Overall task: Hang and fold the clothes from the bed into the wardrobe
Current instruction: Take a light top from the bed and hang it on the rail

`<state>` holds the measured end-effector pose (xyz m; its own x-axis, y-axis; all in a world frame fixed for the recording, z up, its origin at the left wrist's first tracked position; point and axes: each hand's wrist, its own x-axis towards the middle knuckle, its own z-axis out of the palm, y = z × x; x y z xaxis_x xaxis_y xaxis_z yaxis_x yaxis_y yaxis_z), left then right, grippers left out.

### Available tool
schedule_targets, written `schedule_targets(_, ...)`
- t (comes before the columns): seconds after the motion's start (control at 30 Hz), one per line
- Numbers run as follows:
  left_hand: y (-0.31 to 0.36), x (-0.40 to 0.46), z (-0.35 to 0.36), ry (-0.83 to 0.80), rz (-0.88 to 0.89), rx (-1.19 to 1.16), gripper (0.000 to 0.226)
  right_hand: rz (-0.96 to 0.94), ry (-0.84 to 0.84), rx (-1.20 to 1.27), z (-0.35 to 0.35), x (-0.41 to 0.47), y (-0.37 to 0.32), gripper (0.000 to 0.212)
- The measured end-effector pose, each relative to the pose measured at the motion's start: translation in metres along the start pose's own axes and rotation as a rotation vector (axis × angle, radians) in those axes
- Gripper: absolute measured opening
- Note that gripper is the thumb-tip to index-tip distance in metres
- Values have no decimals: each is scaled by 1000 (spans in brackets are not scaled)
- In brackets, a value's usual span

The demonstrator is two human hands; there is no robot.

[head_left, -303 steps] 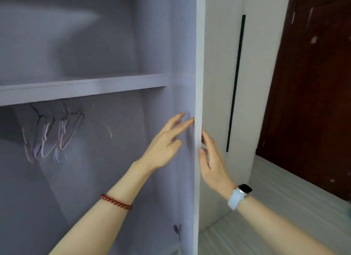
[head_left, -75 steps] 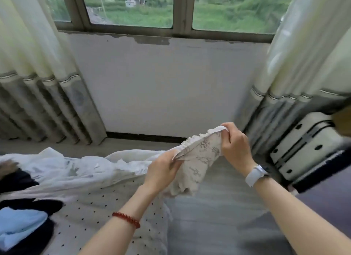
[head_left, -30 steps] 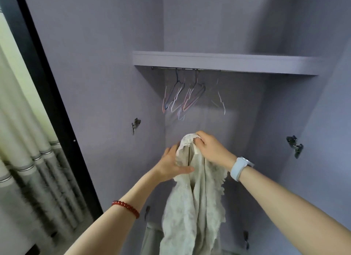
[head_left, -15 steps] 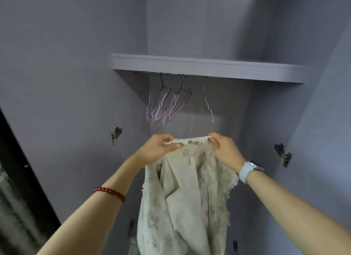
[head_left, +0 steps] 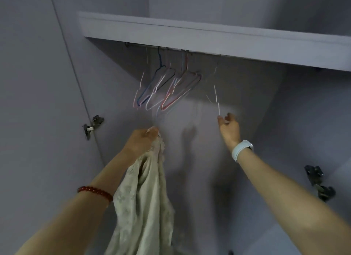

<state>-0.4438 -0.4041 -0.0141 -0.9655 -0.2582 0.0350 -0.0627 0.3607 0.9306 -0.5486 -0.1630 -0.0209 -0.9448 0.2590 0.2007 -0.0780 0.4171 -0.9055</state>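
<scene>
Shelf (head_left: 209,36) spans top of frame, grey, slanting down to right. Rail (head_left: 144,45) just under its front edge, upper centre. Wire hangers (head_left: 167,87) bunched on rail; one pale hanger (head_left: 215,95) apart, right.

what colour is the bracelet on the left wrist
Dark red: a red beaded bracelet, seen in the head view, near the pale cream lace garment.

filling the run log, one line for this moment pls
left hand grips lace garment | right hand open, reaching at white hanger | step: hanging
</scene>
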Motion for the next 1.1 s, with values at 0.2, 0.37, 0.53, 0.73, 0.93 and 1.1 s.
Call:
schedule_targets(0.2, 7, 25, 11, 105, -6, -2, 39, 199, -120, 203, 30, 67, -12, 25)
schedule_targets(0.37, 14, 28, 4, 51, -20, -80, 24, 178, -145, 245, 38, 80, -16, 35)
schedule_targets(0.53, 21, 23, -6, -13, -145, -352, 13, 66, -125, 354, 29, 63, -26, 29)
schedule_targets(0.73, 7, 2, -14, -156, -182, -559, 18, -121, -168, 355, 18, -25, 6, 22)
schedule_targets(0.93, -23, -32, -5, -253, -256, -580, 19, 327, -341, 563, 12, -77, 32, 29)
schedule_targets(1.1, -41, -48, -5, -302, -308, -591, 20, 469, -290, 185, 7, -109, 57, 19)
